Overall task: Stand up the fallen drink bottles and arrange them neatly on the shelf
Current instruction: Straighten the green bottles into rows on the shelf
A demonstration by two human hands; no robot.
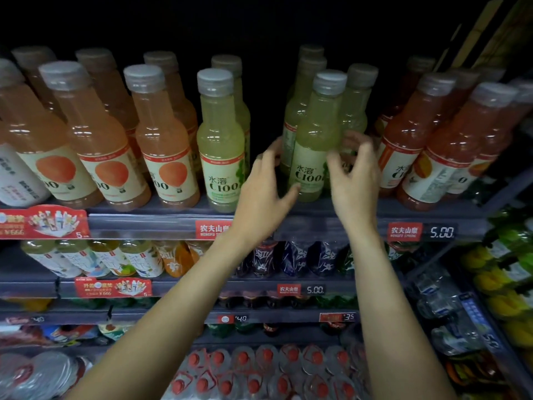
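Note:
On the top shelf [150,223] stand rows of grey-capped drink bottles. A yellow-green bottle [315,131] stands at the front of the middle group, with more yellow-green bottles [357,105] close behind it. My left hand [264,183] is at its left side, fingers spread and loosely curved, thumb tip by the bottle's base. My right hand [356,177] hovers at its right side with fingers spread and blurred, partly in front of the label. Neither hand grips the bottle. Another yellow-green bottle [220,140] stands alone to the left, across a dark gap.
Peach-coloured bottles [98,134] fill the shelf's left part and red-orange ones [409,134] its right. Price tags [421,231] line the shelf edge. Lower shelves hold tea bottles [95,258], dark bottles [300,258] and red-capped water [268,368]. A side rack stands at right.

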